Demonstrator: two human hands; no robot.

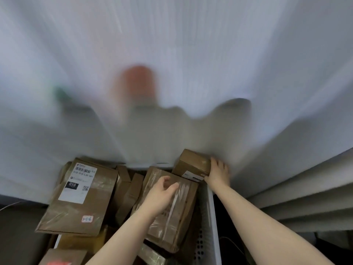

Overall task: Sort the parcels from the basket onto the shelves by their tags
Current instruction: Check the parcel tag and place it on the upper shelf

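A white perforated basket (pixel 209 222) below me is full of brown cardboard parcels. My right hand (pixel 218 174) grips the right side of a small brown box (pixel 191 162) at the basket's far right corner. My left hand (pixel 162 195) hovers with loosely curled fingers over a taped flat parcel (pixel 177 213) in the middle and holds nothing. A large flat parcel (pixel 80 199) with a white shipping label and a small pink handwritten tag lies on the left.
The upper view is heavily motion-blurred: whitish surfaces, an orange-red blur (pixel 139 81) and a green smudge (pixel 61 93). Pale shelf edges (pixel 305 197) run along the right. More parcels sit lower in the basket.
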